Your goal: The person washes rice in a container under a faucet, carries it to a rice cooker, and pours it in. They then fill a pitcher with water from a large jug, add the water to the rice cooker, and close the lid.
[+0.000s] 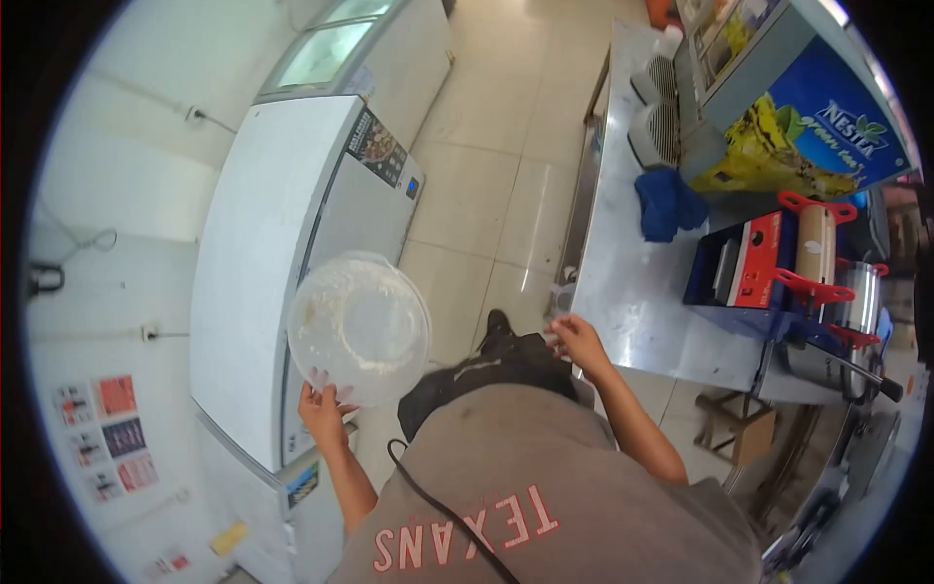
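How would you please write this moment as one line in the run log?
left hand: holds round translucent plasticware by its edge | right hand: near steel counter, grip unclear

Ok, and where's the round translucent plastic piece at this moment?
In the head view, the round plastic piece is left of centre, held at its near edge by the left hand, beside the white appliance.
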Demonstrator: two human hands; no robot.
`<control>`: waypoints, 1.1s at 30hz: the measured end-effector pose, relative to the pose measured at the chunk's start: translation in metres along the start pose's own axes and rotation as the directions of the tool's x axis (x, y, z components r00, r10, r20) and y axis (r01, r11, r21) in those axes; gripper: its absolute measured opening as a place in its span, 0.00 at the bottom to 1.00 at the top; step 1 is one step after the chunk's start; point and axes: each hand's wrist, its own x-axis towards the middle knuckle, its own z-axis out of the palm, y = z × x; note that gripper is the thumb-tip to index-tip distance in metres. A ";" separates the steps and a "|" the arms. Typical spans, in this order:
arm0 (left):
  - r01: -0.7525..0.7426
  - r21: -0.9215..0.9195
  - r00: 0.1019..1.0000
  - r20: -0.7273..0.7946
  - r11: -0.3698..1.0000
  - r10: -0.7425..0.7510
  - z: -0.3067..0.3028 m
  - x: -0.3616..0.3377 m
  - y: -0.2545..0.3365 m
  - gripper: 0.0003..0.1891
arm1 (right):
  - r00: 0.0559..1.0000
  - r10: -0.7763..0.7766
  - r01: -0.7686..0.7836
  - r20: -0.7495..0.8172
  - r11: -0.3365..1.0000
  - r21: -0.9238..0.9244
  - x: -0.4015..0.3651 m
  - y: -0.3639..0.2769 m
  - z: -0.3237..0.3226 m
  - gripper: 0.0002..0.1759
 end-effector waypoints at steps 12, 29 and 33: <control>0.098 0.013 0.971 0.220 0.995 -0.099 0.186 0.295 0.059 0.32 | 0.978 0.071 -0.025 -0.197 0.973 0.230 0.228 -0.017 0.082 0.11; 0.181 0.190 0.818 0.516 0.965 -0.256 0.685 0.631 -0.337 0.23 | 0.403 0.913 -0.084 -0.059 0.102 0.991 0.539 0.323 -0.039 0.62; 0.223 0.122 0.800 0.544 0.967 -0.253 0.730 0.660 -0.411 0.22 | 0.505 0.811 0.223 -0.296 0.209 0.952 0.567 0.355 -0.067 0.64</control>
